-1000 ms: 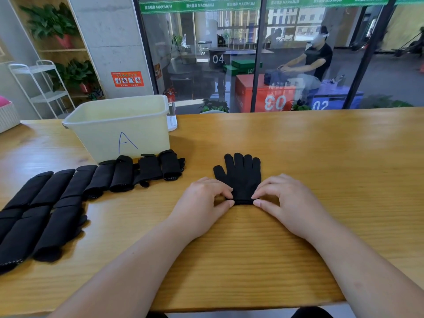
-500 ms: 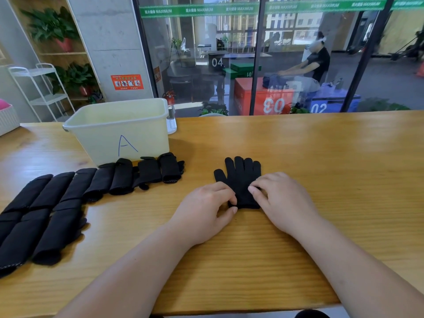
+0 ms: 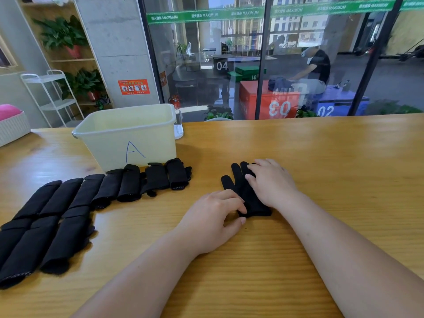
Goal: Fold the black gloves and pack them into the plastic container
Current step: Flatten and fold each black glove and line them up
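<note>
A black glove (image 3: 243, 191) lies flat on the wooden table (image 3: 321, 180), fingers pointing away from me. My right hand (image 3: 273, 183) lies flat over its right half, fingertips near the glove's fingers. My left hand (image 3: 213, 216) rests at the cuff's left edge, fingers touching the fabric. Whether it pinches the cuff is unclear. The pale plastic container (image 3: 128, 136) marked "A" stands at the left rear. Several folded black gloves (image 3: 142, 182) sit in a row before it, and more folded gloves (image 3: 39, 228) lie at the far left.
A small white bottle (image 3: 178, 127) stands behind the container's right corner. A white woven basket (image 3: 12, 127) sits at the table's far left edge. A glass wall runs along the table's far side.
My right hand slid forward from the cuff up over the glove toward its fingers. My left hand stayed at the cuff. The camera tilted slightly.
</note>
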{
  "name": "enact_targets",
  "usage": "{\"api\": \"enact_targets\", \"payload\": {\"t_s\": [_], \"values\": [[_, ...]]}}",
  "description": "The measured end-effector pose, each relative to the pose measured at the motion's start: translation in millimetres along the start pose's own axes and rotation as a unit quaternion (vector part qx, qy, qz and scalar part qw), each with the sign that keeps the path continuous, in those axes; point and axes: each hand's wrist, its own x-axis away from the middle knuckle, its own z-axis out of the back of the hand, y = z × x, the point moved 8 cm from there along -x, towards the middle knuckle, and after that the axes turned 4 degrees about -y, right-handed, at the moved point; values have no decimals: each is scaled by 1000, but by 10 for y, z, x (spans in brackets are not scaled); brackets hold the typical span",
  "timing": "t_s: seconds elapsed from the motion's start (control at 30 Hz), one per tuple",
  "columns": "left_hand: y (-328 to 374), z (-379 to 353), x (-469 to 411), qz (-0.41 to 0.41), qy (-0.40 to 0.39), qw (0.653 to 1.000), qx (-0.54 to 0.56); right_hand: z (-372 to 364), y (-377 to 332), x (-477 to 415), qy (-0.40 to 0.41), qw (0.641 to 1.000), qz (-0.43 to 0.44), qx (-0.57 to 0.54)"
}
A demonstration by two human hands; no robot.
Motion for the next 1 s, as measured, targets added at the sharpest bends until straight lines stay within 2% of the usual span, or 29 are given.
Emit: {"api": "enact_targets", "payload": {"t_s": [0.1, 0.27, 0.43, 0.63, 0.87, 1.0], "values": [[-16, -2, -21, -2, 5, 1000, 6, 79, 160, -163, 40, 997, -37, -49], [-57, 4, -69, 9, 27, 999, 33, 56, 283, -433, 5, 994, -40, -105], [-120, 40, -184, 22, 50, 998, 21, -56, 295, -564, -17, 993, -28, -112], [-193, -7, -204, 11, 44, 998, 39, -11, 321, -558, 70, 979, -43, -186], [-207, -21, -218, 15, 37, 998, 52, 15, 354, -628, 88, 970, -81, -211], [-205, -17, -218, 16, 37, 998, 55, 23, 345, -644, 97, 971, -106, -190]]}}
